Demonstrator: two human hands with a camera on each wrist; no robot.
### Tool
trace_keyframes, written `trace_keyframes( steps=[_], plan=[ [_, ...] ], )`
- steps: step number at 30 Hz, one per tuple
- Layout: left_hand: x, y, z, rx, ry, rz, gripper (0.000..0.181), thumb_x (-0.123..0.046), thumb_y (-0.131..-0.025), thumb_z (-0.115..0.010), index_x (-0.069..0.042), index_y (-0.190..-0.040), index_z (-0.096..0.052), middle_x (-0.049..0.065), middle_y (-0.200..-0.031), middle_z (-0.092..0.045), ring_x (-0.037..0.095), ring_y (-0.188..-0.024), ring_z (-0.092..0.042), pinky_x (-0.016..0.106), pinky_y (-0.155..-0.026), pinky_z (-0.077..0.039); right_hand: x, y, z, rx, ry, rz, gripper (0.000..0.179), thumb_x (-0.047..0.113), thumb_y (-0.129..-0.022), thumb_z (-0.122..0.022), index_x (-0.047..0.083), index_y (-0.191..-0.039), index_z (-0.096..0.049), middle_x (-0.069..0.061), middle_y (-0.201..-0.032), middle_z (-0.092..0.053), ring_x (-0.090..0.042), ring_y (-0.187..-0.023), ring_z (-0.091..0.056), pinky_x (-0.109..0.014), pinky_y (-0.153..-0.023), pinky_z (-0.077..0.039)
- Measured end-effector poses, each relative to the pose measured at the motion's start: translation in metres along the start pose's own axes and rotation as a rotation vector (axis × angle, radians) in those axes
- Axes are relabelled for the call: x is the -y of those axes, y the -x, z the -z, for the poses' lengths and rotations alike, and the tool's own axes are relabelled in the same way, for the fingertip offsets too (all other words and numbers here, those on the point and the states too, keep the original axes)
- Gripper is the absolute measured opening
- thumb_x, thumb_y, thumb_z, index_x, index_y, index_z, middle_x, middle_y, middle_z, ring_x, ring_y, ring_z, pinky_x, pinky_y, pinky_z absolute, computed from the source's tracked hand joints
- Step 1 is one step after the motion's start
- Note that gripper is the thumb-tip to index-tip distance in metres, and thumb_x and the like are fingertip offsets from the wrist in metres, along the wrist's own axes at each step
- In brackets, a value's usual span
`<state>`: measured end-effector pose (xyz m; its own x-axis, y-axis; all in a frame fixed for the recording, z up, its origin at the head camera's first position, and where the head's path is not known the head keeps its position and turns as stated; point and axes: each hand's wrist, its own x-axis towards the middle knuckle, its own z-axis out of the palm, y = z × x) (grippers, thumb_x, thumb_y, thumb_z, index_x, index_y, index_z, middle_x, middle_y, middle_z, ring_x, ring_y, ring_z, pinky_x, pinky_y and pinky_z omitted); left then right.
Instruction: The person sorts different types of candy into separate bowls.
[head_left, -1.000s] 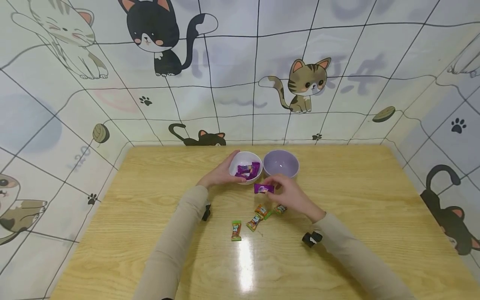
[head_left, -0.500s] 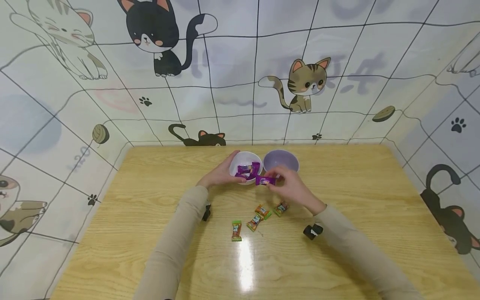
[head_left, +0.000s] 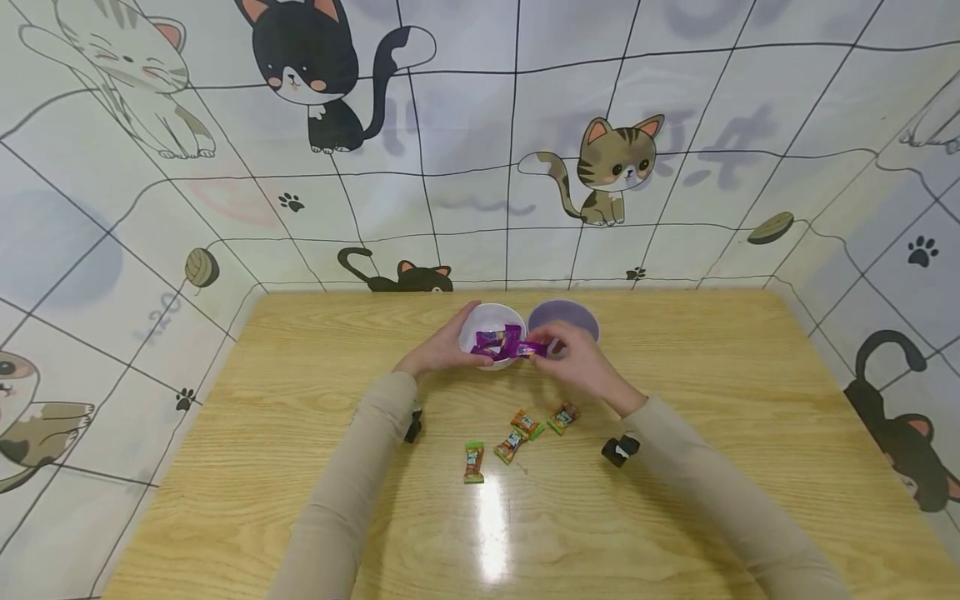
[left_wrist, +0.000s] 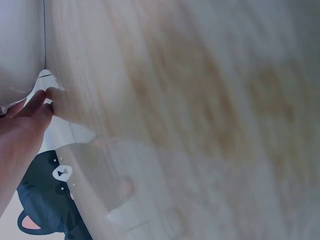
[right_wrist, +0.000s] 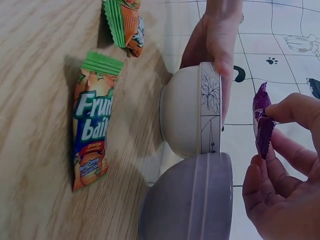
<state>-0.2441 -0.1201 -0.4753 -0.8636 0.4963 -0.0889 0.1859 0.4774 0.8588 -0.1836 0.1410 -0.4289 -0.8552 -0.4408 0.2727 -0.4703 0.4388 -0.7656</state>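
Observation:
My left hand grips the side of a white bowl, thumb at its near rim. Several purple-wrapped candies lie inside that bowl. In my right hand a purple-wrapped candy is pinched between thumb and fingers, overlapping the white bowl's right rim in the head view. The right wrist view shows this held candy above the bowls' rims, apart from them. A lavender bowl stands against the white one, partly hidden behind my right hand. The left wrist view catches only some left fingers at a bowl's side.
Several orange-and-green wrapped candies lie on the wooden table in front of the bowls; one, printed "Fruit", shows large in the right wrist view. A wall sheet with cartoon cats rises behind the table's far edge.
My right hand has carried the purple candy away from me, up to the white bowl's right rim. The left hand and both bowls have stayed in place.

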Motion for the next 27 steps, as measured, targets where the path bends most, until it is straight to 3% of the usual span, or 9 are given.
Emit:
trace_keyframes(
  steps=[11, 27],
  plan=[
    [0.002, -0.001, -0.001, -0.001, -0.008, 0.002, 0.112, -0.019, -0.074, -0.085, -0.016, -0.156, -0.009, 0.016, -0.15, -0.03, 0.031, -0.128, -0.039, 0.046, -0.107, -0.031, 0.0, -0.013, -0.008, -0.035, 0.024, -0.075, 0.026, 0.006, -0.083, -0.073, 0.002, -0.108, -0.069, -0.008, -0.096, -0.065, -0.024, -0.087, -0.058, -0.035, -0.073, -0.05],
    [0.0, 0.001, 0.001, 0.008, 0.0, 0.02, 0.107, -0.022, -0.079, -0.082, -0.018, -0.156, -0.009, 0.015, -0.15, -0.029, 0.03, -0.128, -0.038, 0.046, -0.106, -0.033, 0.01, -0.042, -0.029, -0.027, 0.058, -0.08, 0.023, 0.011, -0.085, -0.072, 0.002, -0.106, -0.07, -0.009, -0.096, -0.067, -0.027, -0.084, -0.058, -0.034, -0.068, -0.046]
  ],
)
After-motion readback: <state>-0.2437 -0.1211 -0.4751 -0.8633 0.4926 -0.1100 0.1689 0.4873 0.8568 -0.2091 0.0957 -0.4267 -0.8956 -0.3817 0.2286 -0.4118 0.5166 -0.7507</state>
